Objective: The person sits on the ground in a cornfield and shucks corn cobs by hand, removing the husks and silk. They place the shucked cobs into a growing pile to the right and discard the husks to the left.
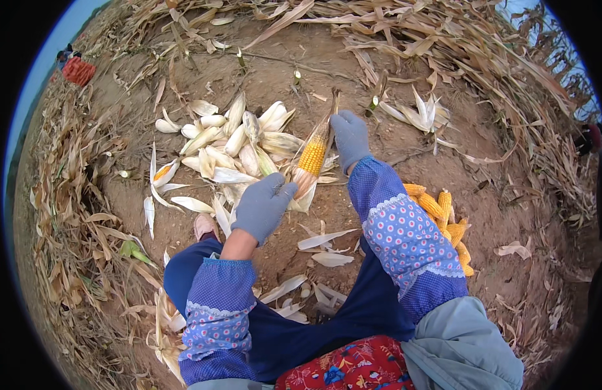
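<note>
Between my hands a corn cob (pixel 312 155) tilts with its tip away from me, its yellow kernels bare in the middle. Brown husk still covers its far end, and pale husk hangs folded back at the near end. My left hand (pixel 264 207), in a grey glove, is closed on the husk at the cob's lower end. Up at the tip, my right hand (pixel 350 138), gloved alike, is closed around the dry husk. Beyond my left hand lies a heap of unhusked corn ears (pixel 233 140) in pale husks.
Several bare yellow cobs (pixel 444 218) are piled to the right of my right forearm. Loose husks (pixel 331 259) litter the soil between my legs. Dry stalks (pixel 437 32) line the far side and the left. A red sack-like bundle (pixel 78 71) sits at the far left.
</note>
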A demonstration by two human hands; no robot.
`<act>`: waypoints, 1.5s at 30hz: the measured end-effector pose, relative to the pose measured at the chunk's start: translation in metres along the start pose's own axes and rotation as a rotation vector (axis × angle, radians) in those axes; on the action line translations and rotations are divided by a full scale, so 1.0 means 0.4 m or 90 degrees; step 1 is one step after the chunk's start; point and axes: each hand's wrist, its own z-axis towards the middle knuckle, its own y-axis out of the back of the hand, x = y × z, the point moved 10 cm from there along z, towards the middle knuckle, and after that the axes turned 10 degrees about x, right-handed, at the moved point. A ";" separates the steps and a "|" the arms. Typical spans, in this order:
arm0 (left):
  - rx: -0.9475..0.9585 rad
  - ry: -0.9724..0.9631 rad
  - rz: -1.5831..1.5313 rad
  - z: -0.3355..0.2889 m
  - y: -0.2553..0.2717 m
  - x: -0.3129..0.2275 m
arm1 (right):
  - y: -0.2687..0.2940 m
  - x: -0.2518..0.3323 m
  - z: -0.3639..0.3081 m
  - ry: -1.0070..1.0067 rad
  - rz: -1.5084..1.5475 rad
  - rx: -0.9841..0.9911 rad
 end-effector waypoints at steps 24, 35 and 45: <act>0.189 0.047 0.217 -0.058 -0.113 0.083 | 0.079 0.032 0.023 0.054 -0.088 0.012; 0.001 0.024 -0.080 0.024 -0.073 0.002 | -0.113 -0.007 -0.068 -0.052 0.074 0.175; -0.048 0.022 -0.403 0.046 -0.068 0.084 | -0.147 -0.092 -0.082 -0.198 0.391 0.153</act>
